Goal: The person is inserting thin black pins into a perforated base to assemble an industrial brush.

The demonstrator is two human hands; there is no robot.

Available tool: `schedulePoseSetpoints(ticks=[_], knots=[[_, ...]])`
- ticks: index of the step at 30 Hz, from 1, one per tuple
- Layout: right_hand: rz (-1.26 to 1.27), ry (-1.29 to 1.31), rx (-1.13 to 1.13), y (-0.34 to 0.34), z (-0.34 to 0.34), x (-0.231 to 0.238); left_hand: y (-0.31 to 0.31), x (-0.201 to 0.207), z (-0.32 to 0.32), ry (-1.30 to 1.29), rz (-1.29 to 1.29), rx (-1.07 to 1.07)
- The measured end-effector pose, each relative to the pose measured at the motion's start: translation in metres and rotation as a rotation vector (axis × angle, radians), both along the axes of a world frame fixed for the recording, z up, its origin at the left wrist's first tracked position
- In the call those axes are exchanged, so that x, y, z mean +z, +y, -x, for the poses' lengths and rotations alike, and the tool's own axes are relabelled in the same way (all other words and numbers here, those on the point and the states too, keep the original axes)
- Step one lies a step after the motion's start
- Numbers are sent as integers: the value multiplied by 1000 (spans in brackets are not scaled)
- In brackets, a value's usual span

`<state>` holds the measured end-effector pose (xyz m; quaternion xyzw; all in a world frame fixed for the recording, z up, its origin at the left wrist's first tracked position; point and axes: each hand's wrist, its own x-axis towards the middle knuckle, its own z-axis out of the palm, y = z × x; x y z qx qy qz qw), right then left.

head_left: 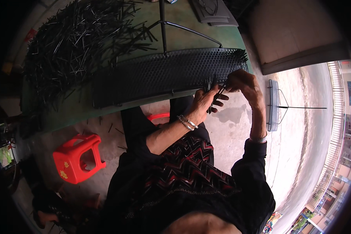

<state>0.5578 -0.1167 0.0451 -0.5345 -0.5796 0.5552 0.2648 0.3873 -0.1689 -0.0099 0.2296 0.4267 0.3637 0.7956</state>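
A long black perforated panel [156, 74] lies on the green table, with rows of small round holes and a metal rod frame joined at its far edge. Short black strips [241, 57] stick up in a dense cluster at its right end. In front of that end, my left hand [203, 102] is closed around a small bundle of thin black strips [211, 86], some fingers spread beneath. My right hand [241, 82] is bent with fingertips pinched at the panel's right near corner, close to the bundle; whatever sits between those fingertips is too small to make out.
A large heap of black strips [78, 43] covers the left of the green table [191, 33]. Grey flat pieces [218, 15] lie at its far right corner. A red plastic stool [76, 160] stands on the floor at left. Another rod-framed panel [273, 105] rests on the ground at right.
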Motion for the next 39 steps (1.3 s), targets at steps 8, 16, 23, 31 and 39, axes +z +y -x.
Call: schedulePoseSetpoints(ticks=[8,16,23,31,39], knots=[[-683,-315,-555,39,-7,-5,1,1,-1,-133,95,44],[-818,-604,-540,62,-8,-21,-6,-29,0,-155,197,95],[-805,-503,-514,61,-6,-19,-9,-21,1,-99,176,119],[-847,-566,-469,67,-10,-23,-10,-29,2,-116,173,140],[-718,-390,-262,84,-12,-7,-12,-21,1,-201,163,114]])
